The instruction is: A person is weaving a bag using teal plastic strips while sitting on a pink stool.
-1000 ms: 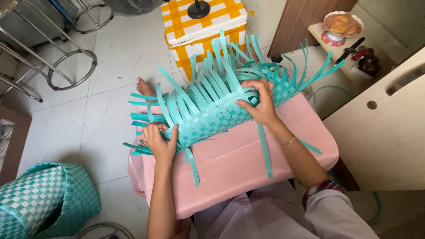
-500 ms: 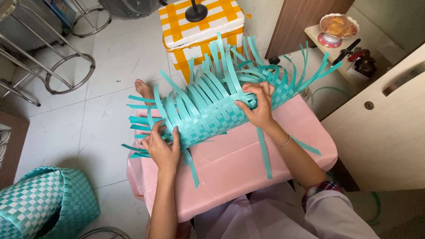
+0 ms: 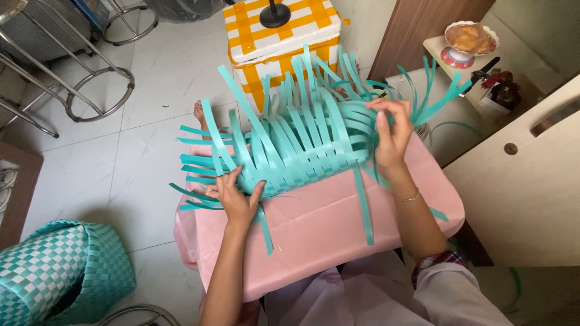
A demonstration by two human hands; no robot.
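One half-woven basket of flat teal plastic strips (image 3: pixel 302 148) lies on its side in the middle of the frame, resting on one low table draped in a pink cloth (image 3: pixel 326 235). Loose strip ends fan out from both of its ends (too many and too overlapped to count). The left hand (image 3: pixel 237 196) presses against the basket's lower-left end, fingers spread apart over the weave with strips between them. The right hand (image 3: pixel 389 136) grips the right end, fingers curled together and clamped on the strips at that edge; one thin bracelet (image 3: pixel 409 197) circles its wrist.

One finished checked basket of teal and white woven strips (image 3: pixel 57 278) stands on the tiled floor at the lower left. One white foam box banded with yellow tape (image 3: pixel 284 42) sits at top centre, just behind the unfinished basket, with one dark round-based object (image 3: pixel 275 13) on its lid. Two metal ring-shaped stool bases show at the upper left: one large (image 3: pixel 99 96), one smaller (image 3: pixel 130 18). At the upper right, one small shelf (image 3: pixel 459 66) carries one bowl of food (image 3: pixel 468 39).
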